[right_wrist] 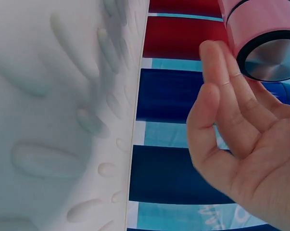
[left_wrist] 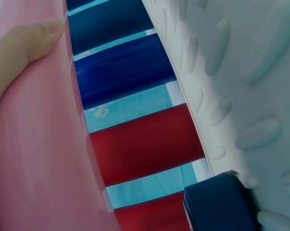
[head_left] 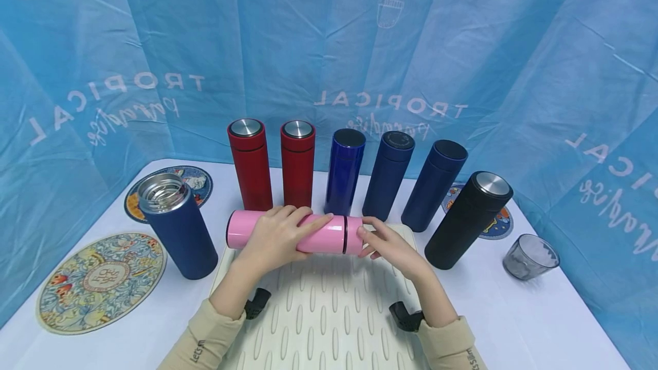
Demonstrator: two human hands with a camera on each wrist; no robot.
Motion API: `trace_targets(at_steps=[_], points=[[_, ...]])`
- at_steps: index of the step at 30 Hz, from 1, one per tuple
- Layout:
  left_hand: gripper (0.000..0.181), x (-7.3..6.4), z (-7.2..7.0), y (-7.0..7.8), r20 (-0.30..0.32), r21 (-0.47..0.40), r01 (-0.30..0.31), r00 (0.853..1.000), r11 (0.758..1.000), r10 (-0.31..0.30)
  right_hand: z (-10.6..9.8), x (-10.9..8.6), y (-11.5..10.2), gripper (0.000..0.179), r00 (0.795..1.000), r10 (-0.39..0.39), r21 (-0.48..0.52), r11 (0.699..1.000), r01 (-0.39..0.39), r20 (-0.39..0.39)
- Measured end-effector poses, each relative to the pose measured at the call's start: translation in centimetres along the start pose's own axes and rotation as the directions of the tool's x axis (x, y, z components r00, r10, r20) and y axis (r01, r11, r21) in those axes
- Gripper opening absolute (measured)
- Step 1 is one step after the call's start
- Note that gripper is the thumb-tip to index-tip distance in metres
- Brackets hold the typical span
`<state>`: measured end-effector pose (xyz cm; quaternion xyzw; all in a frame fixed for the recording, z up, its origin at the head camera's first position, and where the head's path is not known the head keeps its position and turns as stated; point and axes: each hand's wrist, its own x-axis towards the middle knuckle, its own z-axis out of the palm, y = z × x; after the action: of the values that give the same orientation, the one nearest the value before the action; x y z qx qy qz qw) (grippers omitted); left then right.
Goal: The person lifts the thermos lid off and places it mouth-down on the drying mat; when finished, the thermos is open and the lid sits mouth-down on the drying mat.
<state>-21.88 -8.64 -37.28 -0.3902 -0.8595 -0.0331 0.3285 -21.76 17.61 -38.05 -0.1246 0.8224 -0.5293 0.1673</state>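
Observation:
A pink thermos bottle (head_left: pixel 326 234) with a black ring near its cap lies sideways above the far part of a cream ribbed board (head_left: pixel 329 313). My left hand (head_left: pixel 280 233) grips its body, the thumb (left_wrist: pixel 36 38) lying along the pink surface in the left wrist view. At the cap end is my right hand (head_left: pixel 385 242), its fingers loosely extended and the fingertips right at the cap. The silver disc (right_wrist: pixel 274 60) of the cap's end shows uncovered in the right wrist view. The bottle's underside is hidden in the head view.
Behind stand two red thermoses (head_left: pixel 252 170), a glossy blue one (head_left: pixel 344 176) and two navy ones (head_left: pixel 388 179). A black thermos (head_left: pixel 462 224) and a grey glass (head_left: pixel 529 258) are right. Left are an uncapped navy thermos (head_left: pixel 180 233) and a patterned round mat (head_left: pixel 103 307).

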Motion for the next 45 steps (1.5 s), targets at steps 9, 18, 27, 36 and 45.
trace_targets(at_steps=[9, 18, 27, 36, 45], points=[[0.081, -0.01, 0.07, 0.07, -0.017, 0.005, -0.016, 1.000, 1.000, 0.017, -0.25, -0.08, -0.05, 0.056, 1.000, -0.022, 0.080, 0.997, 0.020, 0.021], [0.081, 0.07, -0.02, 0.05, -0.022, 0.016, -0.020, 1.000, 1.000, 0.021, -0.40, -0.09, 0.14, 0.063, 0.991, -0.133, 0.131, 0.983, 0.129, 0.022], [0.080, 0.09, 0.00, -0.03, -0.038, 0.023, -0.025, 0.999, 0.999, 0.026, -0.26, -0.17, 0.02, 0.064, 0.982, -0.191, 0.112, 0.976, 0.188, 0.013], [0.080, 0.05, -0.02, -0.04, -0.029, 0.032, -0.022, 0.999, 0.999, 0.023, -0.07, -0.08, -0.04, 0.069, 0.977, -0.211, 0.074, 0.975, 0.212, -0.014], [0.080, 0.04, -0.26, -0.02, -0.005, 0.027, -0.010, 1.000, 1.000, 0.010, 0.19, 0.06, 0.04, 0.069, 0.963, -0.262, -0.018, 0.965, 0.262, -0.056]])
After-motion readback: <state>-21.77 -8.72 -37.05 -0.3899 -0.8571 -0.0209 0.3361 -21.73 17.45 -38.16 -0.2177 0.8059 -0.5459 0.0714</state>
